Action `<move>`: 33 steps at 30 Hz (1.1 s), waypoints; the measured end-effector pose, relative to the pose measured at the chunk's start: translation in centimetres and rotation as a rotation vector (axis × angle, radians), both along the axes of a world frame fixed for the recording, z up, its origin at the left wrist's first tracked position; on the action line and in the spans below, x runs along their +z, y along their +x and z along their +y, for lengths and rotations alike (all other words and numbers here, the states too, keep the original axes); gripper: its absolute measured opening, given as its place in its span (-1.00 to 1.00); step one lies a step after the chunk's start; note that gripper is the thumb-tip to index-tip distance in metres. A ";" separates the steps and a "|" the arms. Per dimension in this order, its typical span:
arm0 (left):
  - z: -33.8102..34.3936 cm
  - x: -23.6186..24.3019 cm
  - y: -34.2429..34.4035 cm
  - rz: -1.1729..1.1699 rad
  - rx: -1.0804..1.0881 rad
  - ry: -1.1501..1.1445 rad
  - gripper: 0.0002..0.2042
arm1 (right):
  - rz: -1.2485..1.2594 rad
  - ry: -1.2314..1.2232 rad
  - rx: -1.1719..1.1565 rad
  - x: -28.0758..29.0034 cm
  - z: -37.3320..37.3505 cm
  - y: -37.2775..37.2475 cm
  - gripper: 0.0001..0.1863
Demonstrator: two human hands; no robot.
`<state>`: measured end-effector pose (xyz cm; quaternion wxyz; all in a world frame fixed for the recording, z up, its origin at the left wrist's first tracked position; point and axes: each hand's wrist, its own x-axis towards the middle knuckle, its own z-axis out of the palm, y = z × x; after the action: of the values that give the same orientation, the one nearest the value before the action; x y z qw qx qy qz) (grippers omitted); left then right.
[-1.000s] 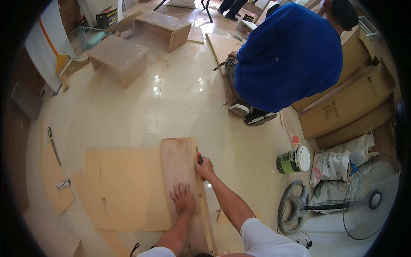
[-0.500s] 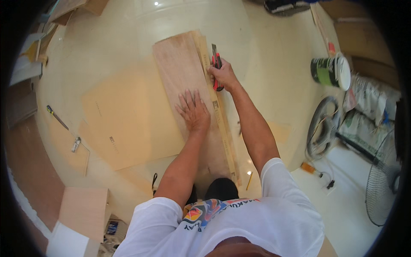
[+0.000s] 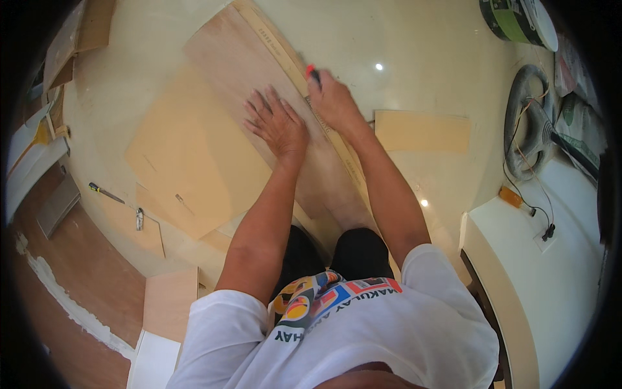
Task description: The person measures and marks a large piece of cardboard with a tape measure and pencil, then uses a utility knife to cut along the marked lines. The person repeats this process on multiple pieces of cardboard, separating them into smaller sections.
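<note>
Presently I note the left hand (image 3: 277,123) pressed flat, fingers spread, on the plywood board (image 3: 233,61) that lies on the pale tiled floor (image 3: 414,39) over a sheet of tan cardboard (image 3: 184,162). The right hand (image 3: 334,100) is closed round a cutter with a red end (image 3: 311,70), its tip set against the long wooden straightedge (image 3: 285,55) running along the board's right edge.

Risk, in my judgement: the left hand's fingers sit just beside the cutting line. If the straightedge slides, since nothing clamps it that I can see, the blade could wander off the line or towards those fingers. The board rests on smooth cardboard and may shift under pressure. A cable (image 3: 525,175) trails near the person's right side; I rate it a minor trip hazard.

Against the picture half a second back, the camera has tilted further down, more of the white shirt (image 3: 363,337) fills the lower view, and both hands keep the same places on board and cutter.
</note>
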<state>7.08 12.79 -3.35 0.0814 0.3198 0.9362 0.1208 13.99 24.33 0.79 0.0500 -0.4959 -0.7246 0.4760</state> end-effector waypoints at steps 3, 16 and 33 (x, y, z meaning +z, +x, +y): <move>0.5 0.5 0.1 -0.051 0.019 0.002 -0.49 | -0.129 -0.016 0.046 1.1 -3.1 0.8 -0.65; 0.0 -0.8 -0.3 0.023 0.004 0.032 -0.50 | -0.158 0.124 0.178 1.5 -3.5 -0.4 -0.74; 0.5 0.4 0.5 0.001 -0.019 0.020 -0.46 | -0.290 -0.097 0.245 3.8 -11.7 12.7 -0.81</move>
<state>7.55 13.30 -2.92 0.0790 0.3295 0.9319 0.1293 26.68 12.66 4.64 -0.1372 -0.4694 -0.7553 0.4363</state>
